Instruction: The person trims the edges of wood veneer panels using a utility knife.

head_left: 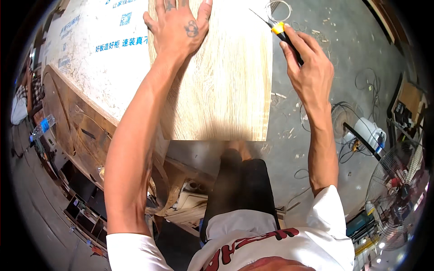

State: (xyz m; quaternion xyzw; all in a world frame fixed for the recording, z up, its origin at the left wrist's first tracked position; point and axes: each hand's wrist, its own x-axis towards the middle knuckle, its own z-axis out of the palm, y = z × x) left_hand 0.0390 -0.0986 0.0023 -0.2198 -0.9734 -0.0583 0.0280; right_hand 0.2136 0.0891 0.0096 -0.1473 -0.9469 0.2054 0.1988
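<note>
My left hand lies flat on a light wood-grain board, fingers spread, pressing near its left edge. The fingertips run out of view at the top. Beyond the board's right edge, my right hand is closed around the black and yellow handle of a utility knife. Its thin, dark blade points up and to the left, close to the board's edge. A thin pale curled strip shows right by the blade. Under the board's left side is a white sheet with blue print.
A worn brown wooden table with a curved edge stands at left, with a plastic bottle beside it. At right are a standing fan, a white bucket-like container and loose cables. Shavings litter the grey floor. A person is at far left.
</note>
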